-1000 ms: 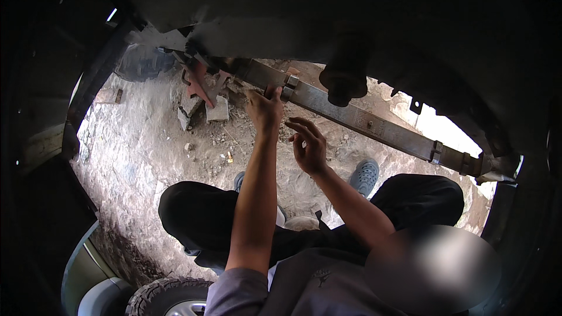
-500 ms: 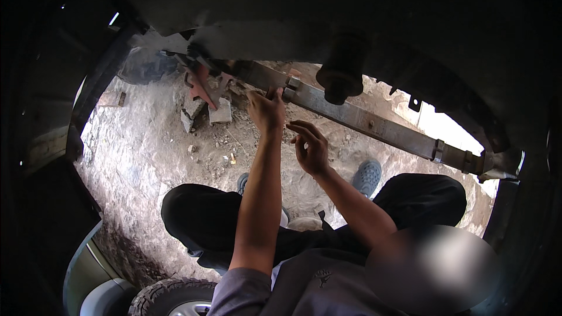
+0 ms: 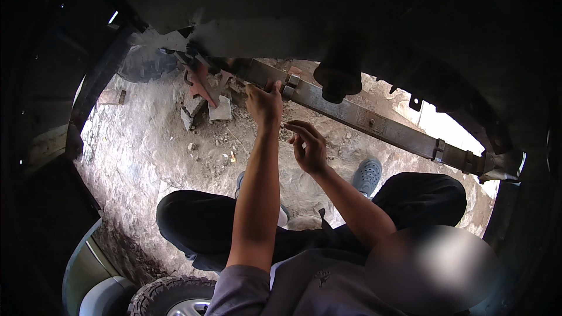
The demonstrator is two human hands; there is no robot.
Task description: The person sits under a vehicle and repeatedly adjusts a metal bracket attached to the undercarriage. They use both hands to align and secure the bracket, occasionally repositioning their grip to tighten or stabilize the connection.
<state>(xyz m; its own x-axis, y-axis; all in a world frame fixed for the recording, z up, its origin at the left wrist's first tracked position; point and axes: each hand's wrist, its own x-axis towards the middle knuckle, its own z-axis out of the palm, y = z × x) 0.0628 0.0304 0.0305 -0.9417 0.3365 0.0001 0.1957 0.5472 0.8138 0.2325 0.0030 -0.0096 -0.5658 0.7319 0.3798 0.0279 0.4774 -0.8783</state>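
- Ground point(image 3: 134, 140) lies below the bar point(image 3: 380, 127), which slopes down rightward.
- Left hand point(image 3: 264, 105) is at the bar; its grip I cannot tell.
- Right hand point(image 3: 310, 149), loosely curled, appears empty nearby.

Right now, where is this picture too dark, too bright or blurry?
Head view: the top and far sides are nearly black; head view: the ground just beyond the bar at right glares white; head view: an oval patch at lower right is heavily blurred, while the right fingers look fairly sharp.
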